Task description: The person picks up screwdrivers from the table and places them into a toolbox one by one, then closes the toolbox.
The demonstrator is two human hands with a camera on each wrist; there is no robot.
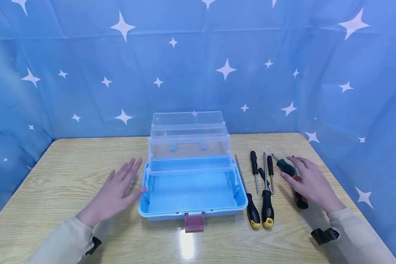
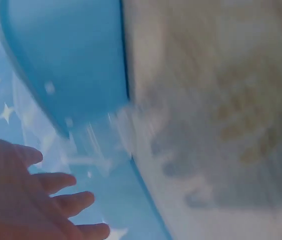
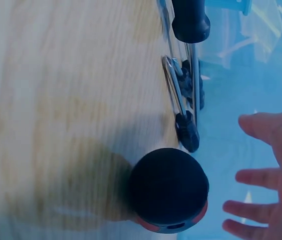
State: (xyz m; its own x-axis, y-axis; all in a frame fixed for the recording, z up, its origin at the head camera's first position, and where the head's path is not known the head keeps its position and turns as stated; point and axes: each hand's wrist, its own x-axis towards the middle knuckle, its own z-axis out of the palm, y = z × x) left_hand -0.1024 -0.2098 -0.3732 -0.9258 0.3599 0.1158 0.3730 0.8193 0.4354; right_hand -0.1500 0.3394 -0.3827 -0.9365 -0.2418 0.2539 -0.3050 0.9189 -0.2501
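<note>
A light-blue toolbox (image 1: 191, 192) stands on the table with its clear lid (image 1: 189, 148) raised at the back. My left hand (image 1: 116, 192) hovers beside its left side, fingers straight and spread, thumb tip right at the rim. In the left wrist view, the spread fingers (image 2: 73, 204) hold nothing. Over the screwdrivers at the right, my right hand (image 1: 311, 183) is spread out and grips nothing. A red-and-black screwdriver (image 1: 300, 200) and a green-handled screwdriver (image 1: 285, 167) lie under and beside it, partly hidden. The thick black handle end (image 3: 169, 187) looms close in the right wrist view.
Two long screwdrivers with black-and-yellow handles (image 1: 267, 211) lie just right of the toolbox. Several slimmer black-handled screwdrivers (image 1: 253, 161) lie behind them. A purple latch (image 1: 194, 222) hangs at the toolbox front. A blue star-patterned cloth (image 1: 184, 66) borders the table (image 1: 85, 157).
</note>
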